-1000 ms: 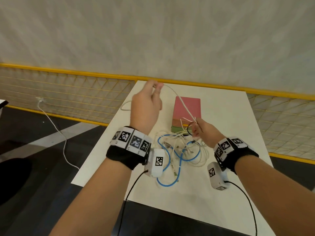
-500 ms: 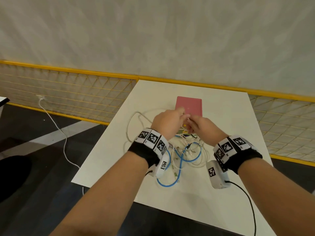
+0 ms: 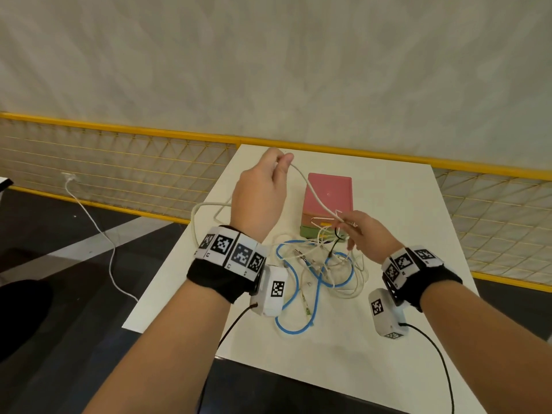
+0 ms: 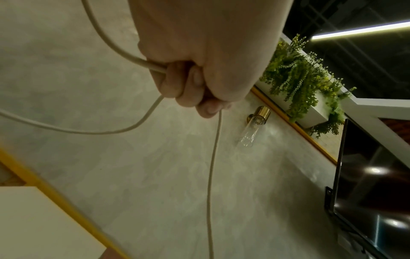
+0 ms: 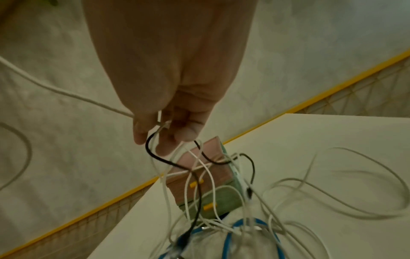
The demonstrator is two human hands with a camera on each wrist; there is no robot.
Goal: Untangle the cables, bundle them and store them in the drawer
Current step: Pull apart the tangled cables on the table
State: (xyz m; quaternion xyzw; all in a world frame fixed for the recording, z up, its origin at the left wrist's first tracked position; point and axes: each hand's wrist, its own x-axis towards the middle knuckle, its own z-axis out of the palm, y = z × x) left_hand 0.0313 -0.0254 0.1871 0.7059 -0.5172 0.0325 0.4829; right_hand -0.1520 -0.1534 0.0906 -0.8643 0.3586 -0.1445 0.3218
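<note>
A tangle of white, blue and black cables (image 3: 321,264) lies on the white table (image 3: 403,204) in front of a small drawer box (image 3: 328,194) with a pink top and green lower part. My left hand (image 3: 279,161) is raised and grips a white cable (image 3: 310,188) in its curled fingers (image 4: 188,84). That cable runs taut down to my right hand (image 3: 346,224), which pinches a bunch of thin white and black cables (image 5: 168,157) lifted off the pile. The blue cable (image 3: 294,282) stays on the table. Both drawers of the box (image 5: 206,184) look closed, with yellow handles.
A yellow-framed mesh fence (image 3: 119,162) runs behind the table below a pale wall. Another white cord (image 3: 98,231) trails over the dark floor at the left. The table's near edge (image 3: 298,375) is close to my forearms.
Half a second ago both hands were together low over the pile. My left hand has since risen up and away, drawing the white cable taut; the right hand stays near the box.
</note>
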